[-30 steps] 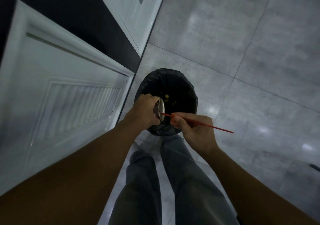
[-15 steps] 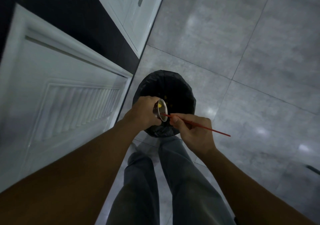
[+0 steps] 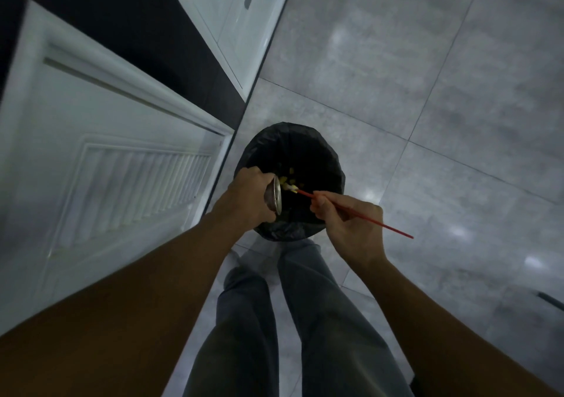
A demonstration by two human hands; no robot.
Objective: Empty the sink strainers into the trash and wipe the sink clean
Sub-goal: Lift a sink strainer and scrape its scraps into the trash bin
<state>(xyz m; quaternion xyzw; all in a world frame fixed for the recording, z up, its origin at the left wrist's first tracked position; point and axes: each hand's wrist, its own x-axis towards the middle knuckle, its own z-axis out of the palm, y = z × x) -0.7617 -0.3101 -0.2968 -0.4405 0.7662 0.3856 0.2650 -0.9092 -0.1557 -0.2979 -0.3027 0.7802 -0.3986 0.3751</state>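
A white cabinet door (image 3: pixel 106 167) with a slatted panel fills the left of the frame, with a dark gap above it and a second white door (image 3: pixel 232 15) at upper centre. From the lower left corner a bare forearm reaches toward the middle of the frame. There the left hand (image 3: pixel 247 199) curls round a small metal sink strainer (image 3: pixel 272 196), gripping it on edge with its open side turned right. The strainer is over the near-left part of a round trash bin (image 3: pixel 287 233) lined with a black bag. The bin stands on the floor at centre, just beside the lower corner of the slatted door. Yellow food scraps (image 3: pixel 288 176) lie inside the bag, just past the strainer. To the right, the right hand (image 3: pixel 351 228) pinches a thin red stick (image 3: pixel 370 220) between thumb and curled fingers. The stick's tip, carrying a pale clump (image 3: pixel 291 187), sits at the strainer's mouth above the bin, while its other end juts toward the lower right over the floor. Below the hands, the person's legs in grey trousers (image 3: pixel 329 320) run down to the bottom edge. Large grey floor tiles (image 3: pixel 442 91), glossy with spots of reflected light, fill the right half of the frame. A small dark object (image 3: pixel 549 299), too cut off to identify, shows at the right edge.
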